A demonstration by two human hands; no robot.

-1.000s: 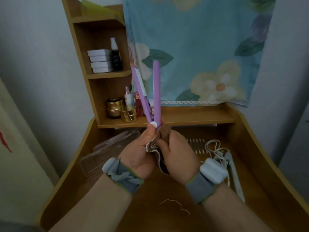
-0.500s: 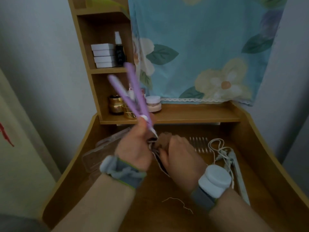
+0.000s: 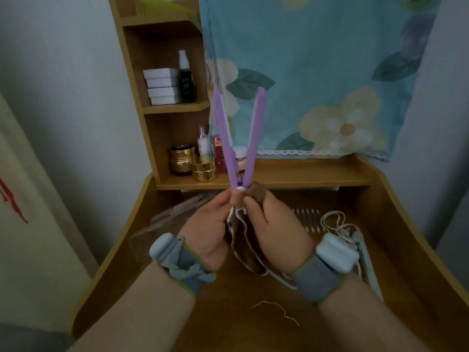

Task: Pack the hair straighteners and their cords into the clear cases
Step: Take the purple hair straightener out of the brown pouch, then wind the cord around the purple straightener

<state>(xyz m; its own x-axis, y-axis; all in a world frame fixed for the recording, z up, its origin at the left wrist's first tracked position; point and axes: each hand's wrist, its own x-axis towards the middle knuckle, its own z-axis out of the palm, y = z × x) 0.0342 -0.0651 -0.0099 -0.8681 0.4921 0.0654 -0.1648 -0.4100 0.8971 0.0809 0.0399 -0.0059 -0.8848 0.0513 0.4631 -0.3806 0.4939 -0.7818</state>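
Purple straightener (image 3: 238,138) swung upright again; hinge hidden by hands

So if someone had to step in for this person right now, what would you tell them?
Left hand pinches the hinge end of the purple straightener, held upright with its arms spread. Right hand grips a brown cloth at that hinge. The clear cases lie on the desk at left. The pale straightener and its white cord lie at right. Nothing looks packed yet; both remain.

White boxes (image 3: 162,86) are stacked beside a dark spray bottle (image 3: 186,80) on the shelf; gold jars (image 3: 193,165) are set below.
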